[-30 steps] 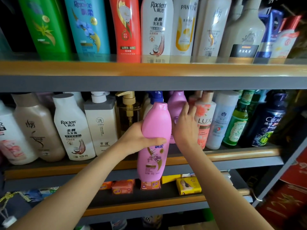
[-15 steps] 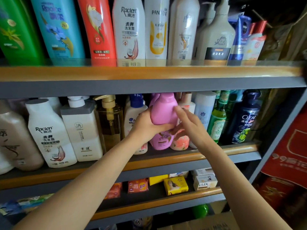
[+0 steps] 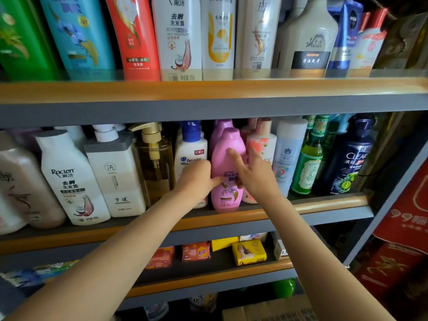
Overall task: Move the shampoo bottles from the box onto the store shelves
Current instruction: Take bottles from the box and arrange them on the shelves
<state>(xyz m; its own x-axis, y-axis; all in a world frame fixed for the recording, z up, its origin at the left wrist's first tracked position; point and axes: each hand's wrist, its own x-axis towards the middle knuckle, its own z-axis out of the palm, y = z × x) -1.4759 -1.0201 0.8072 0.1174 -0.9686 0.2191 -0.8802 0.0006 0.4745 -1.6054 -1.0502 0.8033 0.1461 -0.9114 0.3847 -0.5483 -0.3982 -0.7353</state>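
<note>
A glossy pink plastic shampoo bottle (image 3: 228,167) with a rounded pink cap stands upright on the middle shelf (image 3: 312,206), a grey metal board with an orange-brown front lip. Its base sits just behind that lip. A second pink bottle of the same shape (image 3: 220,129) stands directly behind it, only its top showing.

The left hand (image 3: 196,181) rests against the bottle's left side, its thumb laid across the lower label and its other fingers tucked behind the bottle's left edge; how far they wrap cannot be told. The right hand (image 3: 253,174) lies on the bottle's front and right side with fingers stretched out straight, the forefinger tip high on the pink body; this grip is loose, pressing rather than clasping.

Just left of the bottle stands a white bottle with a blue cap (image 3: 191,147), partly hidden by the left hand. Further left are an amber clear pump bottle with a gold nozzle (image 3: 154,163) and a square white pump bottle with a grey shoulder (image 3: 115,174). Just right of the pink bottle is a white bottle with peach flowers and a rose-gold cap (image 3: 262,140), then a pale blue cylindrical bottle (image 3: 289,151).

The top shelf (image 3: 208,89) carries a row of tall bottles. The lower shelf (image 3: 208,278) holds small soap boxes, among them a yellow one (image 3: 249,252).
</note>
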